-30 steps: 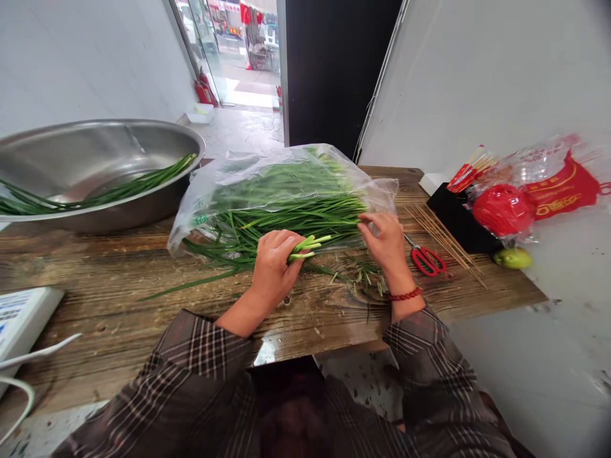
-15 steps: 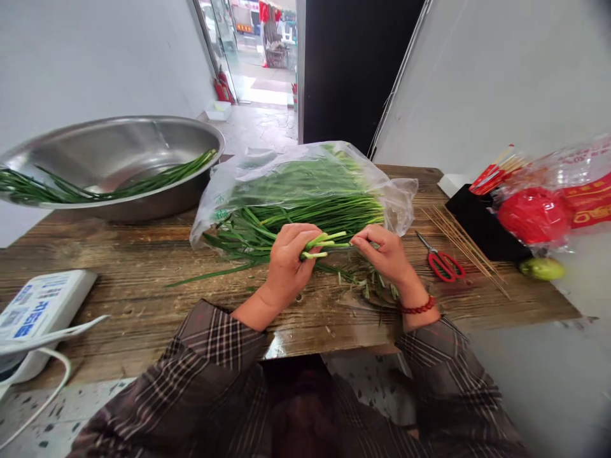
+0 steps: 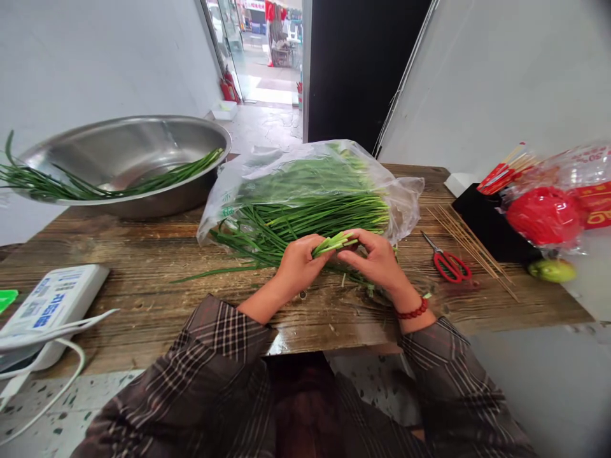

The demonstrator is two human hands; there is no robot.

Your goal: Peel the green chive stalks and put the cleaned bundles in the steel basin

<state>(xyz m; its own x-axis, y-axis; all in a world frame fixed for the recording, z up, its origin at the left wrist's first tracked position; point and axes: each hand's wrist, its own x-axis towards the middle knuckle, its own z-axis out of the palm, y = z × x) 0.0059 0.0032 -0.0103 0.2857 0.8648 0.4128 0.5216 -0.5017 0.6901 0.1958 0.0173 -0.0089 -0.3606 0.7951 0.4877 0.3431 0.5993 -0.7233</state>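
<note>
My left hand (image 3: 300,264) is closed around a small bunch of garlic chives (image 3: 333,243), their pale stem ends pointing right. At those ends, the thumb and fingers of my right hand (image 3: 377,259) pinch the stems. Just behind both hands lies a big pile of garlic chives (image 3: 329,215), partly covered by a clear plastic bag (image 3: 405,191). Leaf scraps (image 3: 370,289) are scattered beneath my right hand, which partly hides them. More chives (image 3: 184,173) rest in a steel basin (image 3: 157,130) at the left, some hanging over its rim.
Red-handled scissors (image 3: 451,264) and thin wooden skewers (image 3: 470,245) lie right of my hands on the wooden table (image 3: 153,286). Beyond them are a black box (image 3: 494,222), a red plastic-wrapped bundle (image 3: 544,216) and a green fruit (image 3: 552,270). A white corded device (image 3: 67,299) sits at left.
My right hand has moved left to meet the stem ends in my left hand. The held stems now look gathered closer together. The view has shifted slightly.
</note>
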